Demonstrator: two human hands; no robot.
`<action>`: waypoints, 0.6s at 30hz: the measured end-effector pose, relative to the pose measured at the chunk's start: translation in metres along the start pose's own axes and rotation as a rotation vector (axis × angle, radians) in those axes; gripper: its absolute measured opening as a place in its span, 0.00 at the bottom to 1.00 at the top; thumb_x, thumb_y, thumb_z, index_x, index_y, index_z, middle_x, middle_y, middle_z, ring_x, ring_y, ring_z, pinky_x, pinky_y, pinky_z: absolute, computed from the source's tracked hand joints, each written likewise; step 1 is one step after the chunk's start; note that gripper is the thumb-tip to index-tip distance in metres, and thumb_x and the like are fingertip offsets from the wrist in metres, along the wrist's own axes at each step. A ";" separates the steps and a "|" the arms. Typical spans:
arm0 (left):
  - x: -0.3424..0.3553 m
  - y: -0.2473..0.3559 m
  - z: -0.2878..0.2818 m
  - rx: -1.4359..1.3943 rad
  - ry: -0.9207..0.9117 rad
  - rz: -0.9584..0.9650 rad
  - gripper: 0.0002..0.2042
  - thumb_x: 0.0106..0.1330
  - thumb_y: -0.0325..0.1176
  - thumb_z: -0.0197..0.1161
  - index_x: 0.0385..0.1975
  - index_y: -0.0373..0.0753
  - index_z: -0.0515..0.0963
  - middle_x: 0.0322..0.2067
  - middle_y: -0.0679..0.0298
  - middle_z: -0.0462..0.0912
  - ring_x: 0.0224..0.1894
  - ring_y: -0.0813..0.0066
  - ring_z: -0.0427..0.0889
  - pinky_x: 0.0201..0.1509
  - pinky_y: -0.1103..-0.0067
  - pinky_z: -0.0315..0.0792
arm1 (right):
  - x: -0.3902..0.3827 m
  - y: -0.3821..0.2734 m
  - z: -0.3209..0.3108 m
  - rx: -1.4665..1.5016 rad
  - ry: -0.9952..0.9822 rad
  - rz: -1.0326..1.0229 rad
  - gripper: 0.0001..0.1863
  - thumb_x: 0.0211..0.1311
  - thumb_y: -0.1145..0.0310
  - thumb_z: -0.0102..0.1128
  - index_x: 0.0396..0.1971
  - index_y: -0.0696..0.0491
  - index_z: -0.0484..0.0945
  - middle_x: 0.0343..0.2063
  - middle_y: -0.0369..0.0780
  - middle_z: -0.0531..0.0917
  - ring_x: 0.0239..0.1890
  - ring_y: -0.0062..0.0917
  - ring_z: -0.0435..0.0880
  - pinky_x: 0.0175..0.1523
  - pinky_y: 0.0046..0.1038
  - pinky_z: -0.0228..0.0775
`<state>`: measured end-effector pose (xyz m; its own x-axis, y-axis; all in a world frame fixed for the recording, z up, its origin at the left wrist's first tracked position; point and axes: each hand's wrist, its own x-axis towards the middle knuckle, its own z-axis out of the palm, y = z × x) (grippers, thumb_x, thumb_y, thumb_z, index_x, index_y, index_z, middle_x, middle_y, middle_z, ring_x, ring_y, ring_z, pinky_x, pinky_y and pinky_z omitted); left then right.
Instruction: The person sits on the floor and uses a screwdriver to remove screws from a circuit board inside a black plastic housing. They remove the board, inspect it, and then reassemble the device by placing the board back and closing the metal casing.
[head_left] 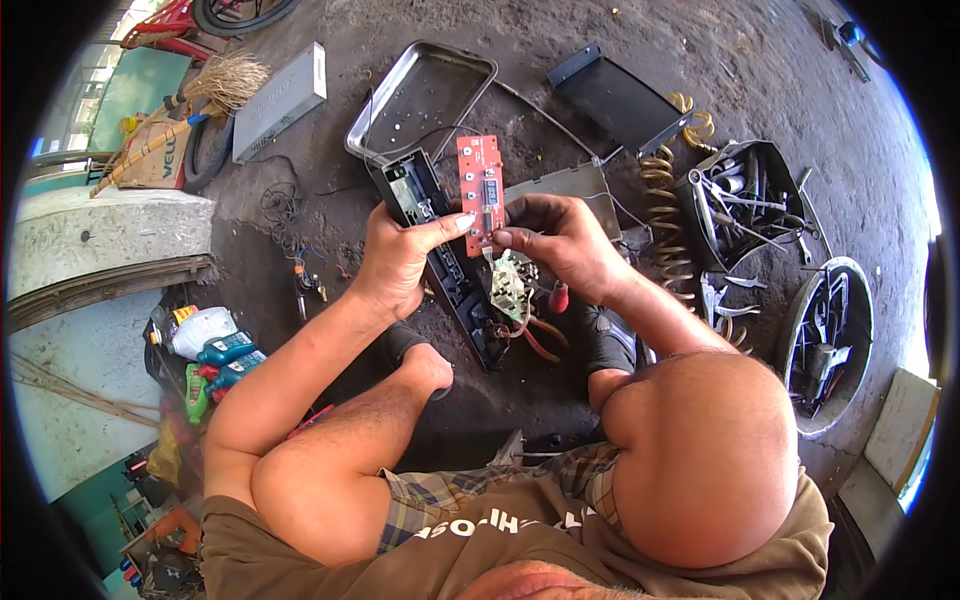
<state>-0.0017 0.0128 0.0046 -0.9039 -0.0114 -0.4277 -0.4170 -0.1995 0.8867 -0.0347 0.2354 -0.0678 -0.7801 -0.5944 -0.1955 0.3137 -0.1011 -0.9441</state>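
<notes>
A red circuit board (479,160) with small buttons and a display stands upright between my hands. My left hand (395,262) is closed, its thumb pressed on the board's lower left edge; its other fingers are partly hidden. My right hand (565,240) pinches at the lower right edge, near a small connector. Below hangs or rests a pale circuit board (512,287) with components and wires; I cannot tell which. Beside my left hand a long black plastic housing (462,290) slants down toward my feet. Pliers (543,345) with orange handles and a red-handled tool (559,297) lie nearby.
An empty metal tray frame (490,70), a black metal cover (625,105) and a silver box (283,105) lie ahead. To the right are a coiled hose (660,205), a tool-filled container (690,185) and a round tub (862,330). Bottles (228,348) stand left.
</notes>
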 end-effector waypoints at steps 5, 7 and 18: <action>-0.002 -0.005 -0.003 -0.018 0.011 0.015 0.13 0.65 0.20 0.73 0.48 0.34 0.86 0.43 0.62 0.92 0.43 0.76 0.90 0.51 0.75 0.83 | -0.004 -0.009 0.004 -0.024 0.019 0.067 0.16 0.70 0.64 0.74 0.49 0.61 0.87 0.41 0.39 0.92 0.45 0.19 0.86 0.55 0.29 0.78; -0.003 -0.005 -0.002 -0.015 0.008 0.034 0.13 0.65 0.20 0.72 0.49 0.34 0.86 0.43 0.63 0.92 0.43 0.76 0.90 0.52 0.75 0.83 | -0.006 -0.012 0.005 0.003 0.044 0.056 0.16 0.71 0.65 0.73 0.50 0.62 0.87 0.41 0.39 0.92 0.45 0.18 0.86 0.55 0.29 0.79; -0.009 -0.006 0.002 0.028 0.023 0.144 0.12 0.66 0.18 0.70 0.48 0.34 0.86 0.43 0.63 0.92 0.44 0.77 0.90 0.54 0.77 0.82 | -0.003 -0.003 0.005 0.133 0.057 0.003 0.19 0.75 0.65 0.70 0.57 0.62 0.86 0.45 0.41 0.91 0.48 0.20 0.87 0.57 0.28 0.80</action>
<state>0.0085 0.0163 0.0030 -0.9522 -0.0603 -0.2996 -0.2863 -0.1672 0.9434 -0.0304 0.2336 -0.0632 -0.8074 -0.5489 -0.2166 0.3821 -0.2067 -0.9007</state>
